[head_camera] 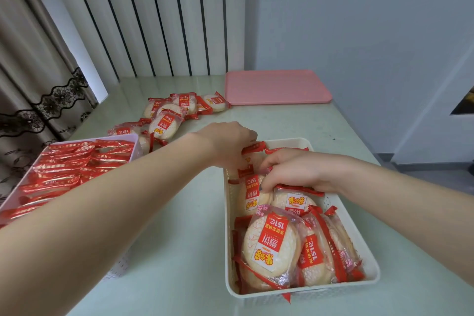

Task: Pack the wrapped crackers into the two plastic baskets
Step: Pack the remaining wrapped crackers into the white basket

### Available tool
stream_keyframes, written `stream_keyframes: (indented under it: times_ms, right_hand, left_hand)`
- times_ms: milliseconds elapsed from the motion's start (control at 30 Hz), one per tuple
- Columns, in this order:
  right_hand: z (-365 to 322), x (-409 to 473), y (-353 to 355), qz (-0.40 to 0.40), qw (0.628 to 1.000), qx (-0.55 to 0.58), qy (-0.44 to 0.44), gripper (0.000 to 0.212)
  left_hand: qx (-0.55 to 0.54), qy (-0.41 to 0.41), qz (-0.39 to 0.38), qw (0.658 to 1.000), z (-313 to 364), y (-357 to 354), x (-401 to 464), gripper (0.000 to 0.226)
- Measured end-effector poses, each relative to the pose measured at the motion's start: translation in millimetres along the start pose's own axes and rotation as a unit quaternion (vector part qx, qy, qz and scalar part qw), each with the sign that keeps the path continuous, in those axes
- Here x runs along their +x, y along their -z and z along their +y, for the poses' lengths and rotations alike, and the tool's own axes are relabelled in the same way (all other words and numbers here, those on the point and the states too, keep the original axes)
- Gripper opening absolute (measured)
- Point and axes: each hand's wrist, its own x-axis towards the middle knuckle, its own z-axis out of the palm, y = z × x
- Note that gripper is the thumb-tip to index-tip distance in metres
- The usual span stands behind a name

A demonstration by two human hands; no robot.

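White basket nearest, crackers stood on edge to save room; right hand and left hand grip packets at its far end; beyond, full basket, loose pile.

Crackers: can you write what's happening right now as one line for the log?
step: packing white basket | left hand: gripping cracker pack at far end | right hand: fingers curled on packs | loose crackers: still on table
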Motion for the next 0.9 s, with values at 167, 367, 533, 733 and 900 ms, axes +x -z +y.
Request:
stream_keyframes:
  times_ms: [167,367,533,733,900]
  right_hand:
    - [6,1,-1,-0.01,0.995,0.103,0.007,0.036]
    - [13,-2,-3,0.038,0.986,0.155,0.054,0.032]
    - [15,-2,-3,0.049,0.981,0.173,0.076,0.025]
    - [14,-10,4,-0.031,0.987,0.147,0.048,0.051]
    - [10,-24,19,-0.094,0.994,0.025,0.047,0.039]
  left_hand:
    - [0.011,0.005,0.009,1.0,2,-3,1,0.033]
    - [-0.184,-0.075,0.105,0.974,-14,20,-25,0.029]
    - [-0.176,-0.102,0.004,0.979,-1,22,-44,0.052]
    - [-0.129,-0.138,-0.011,0.982,10,11,-42,0.054]
    - [-0.149,-0.176,-0.048,0.972,10,13,-39,0.025]
